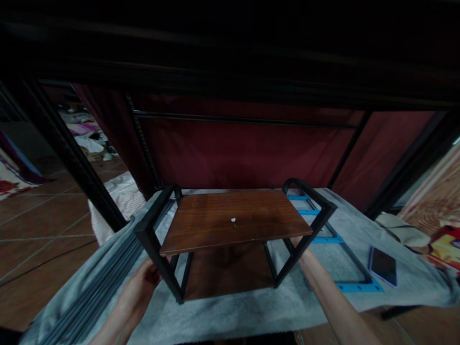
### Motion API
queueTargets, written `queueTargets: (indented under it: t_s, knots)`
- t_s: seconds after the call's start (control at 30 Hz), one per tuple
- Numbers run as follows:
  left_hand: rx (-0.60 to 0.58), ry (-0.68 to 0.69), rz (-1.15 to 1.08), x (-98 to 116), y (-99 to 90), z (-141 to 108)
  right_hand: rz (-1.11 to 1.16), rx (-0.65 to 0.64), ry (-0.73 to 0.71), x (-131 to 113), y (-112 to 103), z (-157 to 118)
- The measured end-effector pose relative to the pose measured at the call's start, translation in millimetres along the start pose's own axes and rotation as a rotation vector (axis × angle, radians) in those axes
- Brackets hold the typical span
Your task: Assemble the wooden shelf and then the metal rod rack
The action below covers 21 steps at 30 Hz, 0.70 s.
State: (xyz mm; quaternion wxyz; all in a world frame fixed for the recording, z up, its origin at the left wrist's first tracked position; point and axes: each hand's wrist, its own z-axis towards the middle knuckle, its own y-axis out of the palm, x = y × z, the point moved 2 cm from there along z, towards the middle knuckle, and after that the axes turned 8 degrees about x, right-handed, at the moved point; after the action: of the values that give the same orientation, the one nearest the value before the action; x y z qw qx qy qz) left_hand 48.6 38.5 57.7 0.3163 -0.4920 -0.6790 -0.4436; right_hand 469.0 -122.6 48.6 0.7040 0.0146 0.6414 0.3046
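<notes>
A small two-tier shelf (233, 218) stands upright in front of me, with brown wood-grain boards and black metal side frames. Its lower board (226, 275) lies close to the grey cloth. A small white mark and a dark spot show on the top board. At the left side frame, my left hand (142, 285) is closed with its fingers curled behind the metal leg, partly hidden. My right hand (302, 249) reaches behind the right side frame, gripping under the top board's right edge; most of its fingers are hidden.
Grey cloth (233, 311) covers the work surface. Several dark metal tubes (104, 273) lie along the left. On the right are a black frame with blue pieces (359, 287) and a phone (383, 266). Dark posts (75, 158) and a red curtain (244, 153) surround the surface.
</notes>
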Motion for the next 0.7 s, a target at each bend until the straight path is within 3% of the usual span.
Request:
queueTargets:
  t_s: [0.43,0.57,0.7]
  knots:
    - [-0.170,0.082,0.088,-3,7.1,-6,-0.029,-0.134,0.141,8,10,-4]
    - [-0.148,0.067,0.098,-1,6.5,-5,-0.064,-0.133,0.211,13,0,-1]
    - [-0.108,0.046,0.089,4,8.9,-5,-0.116,-0.080,0.279,36,-21,1]
